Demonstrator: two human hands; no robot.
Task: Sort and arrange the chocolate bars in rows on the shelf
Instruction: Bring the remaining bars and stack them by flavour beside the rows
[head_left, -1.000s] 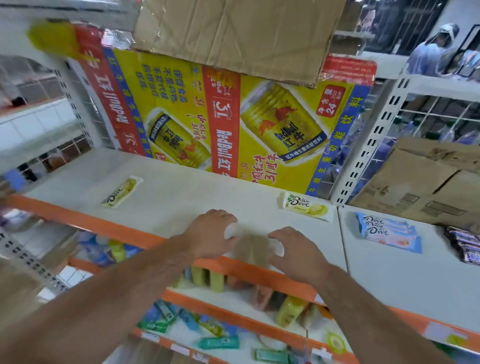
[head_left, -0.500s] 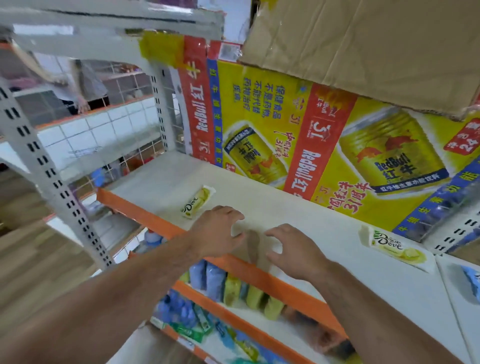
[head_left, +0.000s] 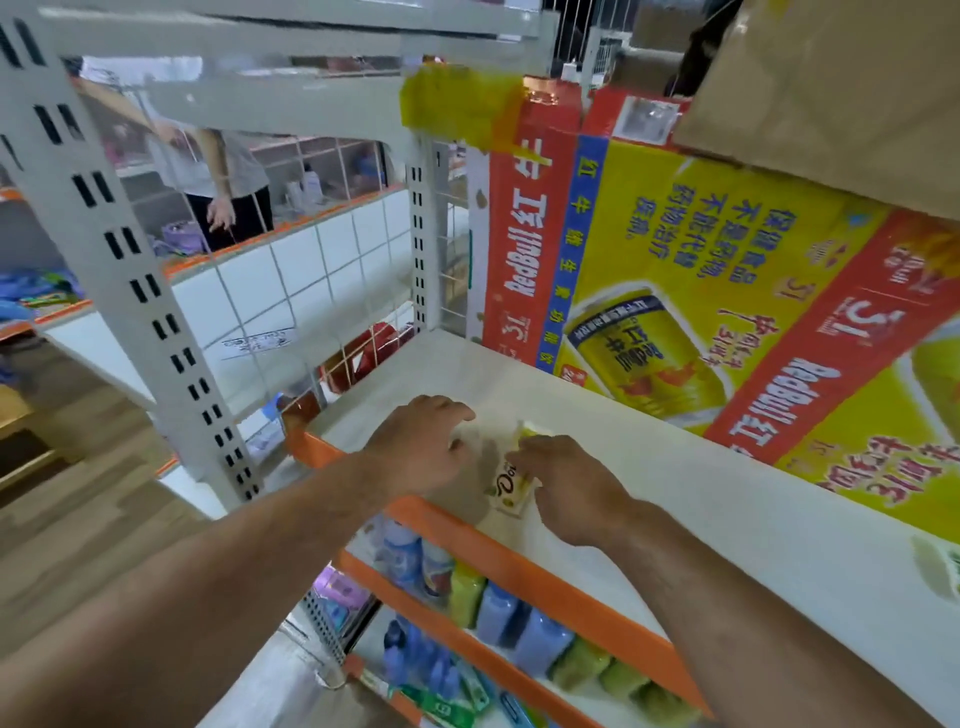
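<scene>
Head camera looks down on the right hand (head_left: 566, 488), whose grip lies on a chocolate bar (head_left: 511, 480): the fingers are bent over the wrapper's right edge and touch it, but the thumb is hidden, so I cannot tell whether the bar is pinched or only pressed. The bar lies flat on the white shelf (head_left: 675, 519), close to its orange front edge (head_left: 519, 566). Just left of the grip, the left hand (head_left: 421, 447) is knuckles-up with loosely bent fingers, holding nothing and not touching the bar. Behind the grip, a yellow-and-red drinks carton (head_left: 701, 291) stands along the back of the shelf, with a cardboard box (head_left: 831, 93) above it. Below the grip, a lower shelf carries blue and green packs (head_left: 498, 613). Far to the left, beyond the wire mesh (head_left: 291, 291), another person (head_left: 228, 182) stands.
</scene>
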